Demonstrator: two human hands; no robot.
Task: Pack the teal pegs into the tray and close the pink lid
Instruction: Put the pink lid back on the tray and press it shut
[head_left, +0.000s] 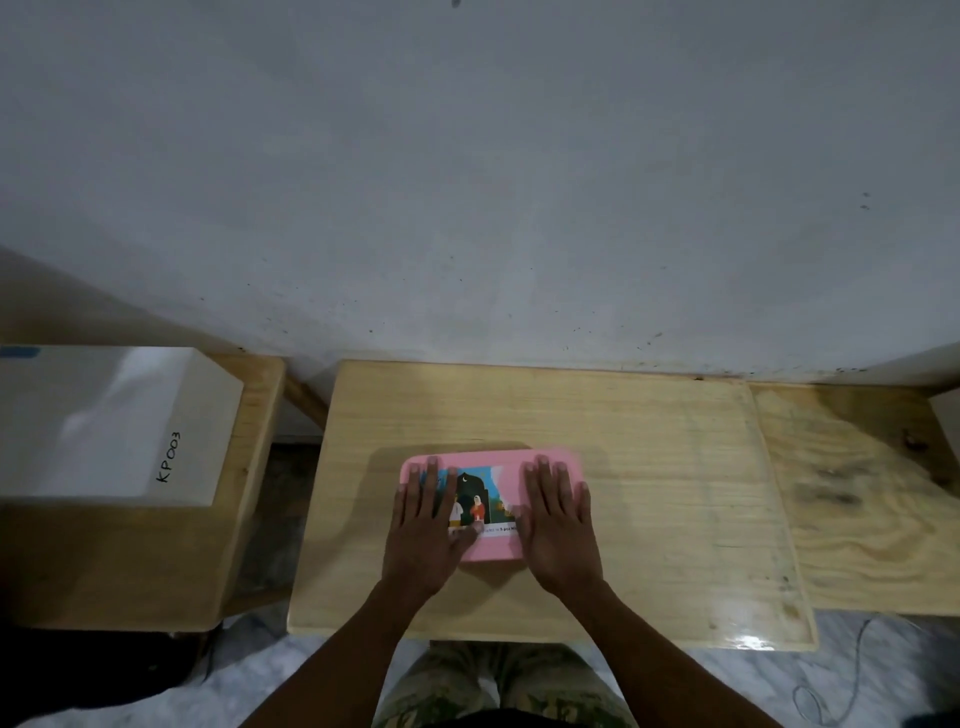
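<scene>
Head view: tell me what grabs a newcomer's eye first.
The pink lid with its colourful picture label, at the middle of the wooden table, stands out first. Both hands lie flat on it, the left hand and right hand. A white box marked KP003 sits left.

Lid (511, 460) on table (649, 467), both hands flat on it, box (104, 426) well left.

You work at a makeshift workshop bench: bare plywood table (623, 467), stained wall (467, 182), labelled white box (104, 426).

A pale wooden table (649, 467) carries the pink lid (511, 467) (lying flat, picture up).
</scene>
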